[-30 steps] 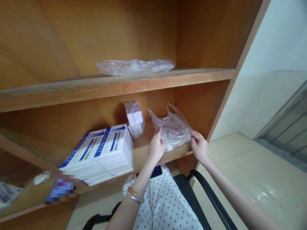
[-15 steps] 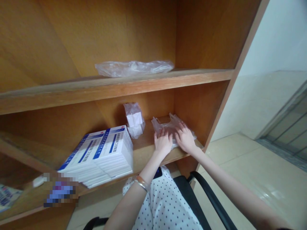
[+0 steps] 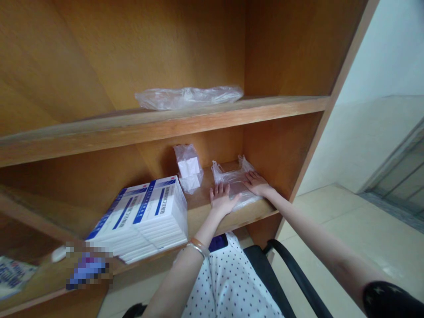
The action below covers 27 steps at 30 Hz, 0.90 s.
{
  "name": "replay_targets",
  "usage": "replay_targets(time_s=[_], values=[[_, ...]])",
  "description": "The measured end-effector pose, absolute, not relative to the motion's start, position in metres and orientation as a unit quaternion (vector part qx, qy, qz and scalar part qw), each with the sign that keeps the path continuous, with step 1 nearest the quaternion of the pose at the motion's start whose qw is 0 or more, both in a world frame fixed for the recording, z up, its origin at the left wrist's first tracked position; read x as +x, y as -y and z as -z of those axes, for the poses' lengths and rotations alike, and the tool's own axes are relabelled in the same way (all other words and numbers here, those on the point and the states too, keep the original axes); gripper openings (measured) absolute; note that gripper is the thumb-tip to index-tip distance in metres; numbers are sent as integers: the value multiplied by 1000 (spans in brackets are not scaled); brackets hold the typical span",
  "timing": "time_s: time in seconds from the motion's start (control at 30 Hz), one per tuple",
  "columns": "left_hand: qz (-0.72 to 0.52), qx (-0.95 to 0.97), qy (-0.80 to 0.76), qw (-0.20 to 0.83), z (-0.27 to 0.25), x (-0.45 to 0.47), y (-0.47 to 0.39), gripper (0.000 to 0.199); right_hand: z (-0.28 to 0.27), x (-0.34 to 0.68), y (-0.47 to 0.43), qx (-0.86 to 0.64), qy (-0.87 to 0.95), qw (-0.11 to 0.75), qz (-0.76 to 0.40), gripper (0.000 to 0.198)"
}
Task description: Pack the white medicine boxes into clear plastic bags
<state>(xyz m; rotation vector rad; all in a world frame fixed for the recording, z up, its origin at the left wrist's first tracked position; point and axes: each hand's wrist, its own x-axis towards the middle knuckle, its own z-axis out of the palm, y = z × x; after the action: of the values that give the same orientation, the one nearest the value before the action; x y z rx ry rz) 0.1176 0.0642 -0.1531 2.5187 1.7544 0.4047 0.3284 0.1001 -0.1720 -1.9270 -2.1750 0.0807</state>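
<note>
A thin clear plastic bag, its two handles pointing to the back, lies spread on the lower shelf. My left hand rests at the bag's left edge with the fingers spread. On the bag's right part lies my right hand, flat with fingers stretched out. Left of the bag stands a small white stack wrapped in clear plastic. Further left, white and blue boxes are piled side by side.
Above runs the upper shelf board, bearing a crumpled clear plastic bag. The cabinet's side panel borders the right. A black chair armrest is below, and a phone lies on my lap.
My hands have moved apart, the left to the left and the right to the right. The bag between them lies flatter and more spread out.
</note>
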Motion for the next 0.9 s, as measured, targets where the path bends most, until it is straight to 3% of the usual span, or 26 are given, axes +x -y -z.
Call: replay_targets(time_s=[0.27, 0.53, 0.67, 0.9], values=[[-247, 794, -555, -17, 144, 78, -50, 54, 164, 327, -92, -672, 730, 126, 2, 64], [-593, 547, -558, 193, 137, 45, -35, 49, 141, 291, -77, -698, 686, 188, 86, 47], [-650, 489, -520, 260, 140, 45, -33, 41, 105, 235, -80, -688, 661, 295, 59, 59], [-644, 508, -522, 232, 139, 48, -29, 47, 42, 122, -95, -597, 652, 460, -81, 96]])
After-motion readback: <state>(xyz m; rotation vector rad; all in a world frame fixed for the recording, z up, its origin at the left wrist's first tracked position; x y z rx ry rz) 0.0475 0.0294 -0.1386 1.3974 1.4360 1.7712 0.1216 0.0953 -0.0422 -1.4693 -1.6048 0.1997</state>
